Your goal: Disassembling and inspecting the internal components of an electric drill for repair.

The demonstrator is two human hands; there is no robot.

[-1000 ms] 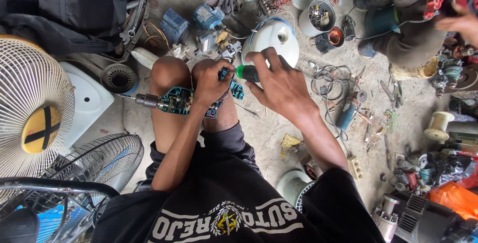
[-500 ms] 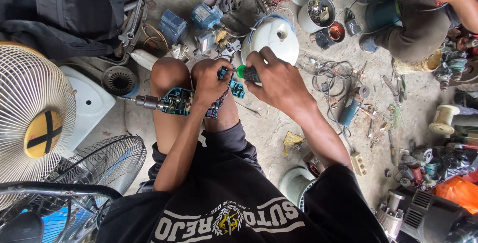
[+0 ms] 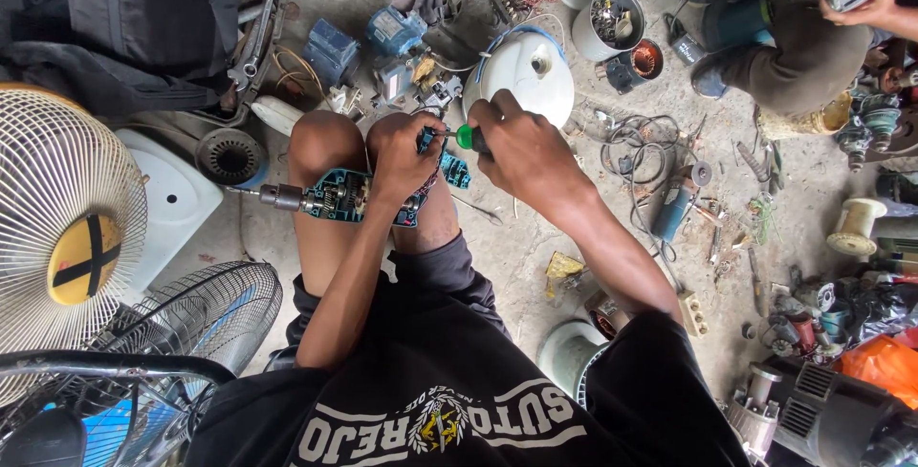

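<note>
Head view: left hand (image 3: 402, 163) clamps the opened teal drill (image 3: 337, 195) (on the knees), right hand (image 3: 521, 147) fist-tight round a green-handled screwdriver (image 3: 466, 137).

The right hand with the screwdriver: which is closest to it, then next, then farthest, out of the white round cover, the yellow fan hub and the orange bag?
From the right hand:
1. White round cover, on the floor just beyond the knuckles.
2. Yellow fan hub, far to the person's left, in the cream fan grille.
3. Orange bag, at the frame's lower right edge.
The hub and bag are close to equal; the cover is plainly nearest.
</note>
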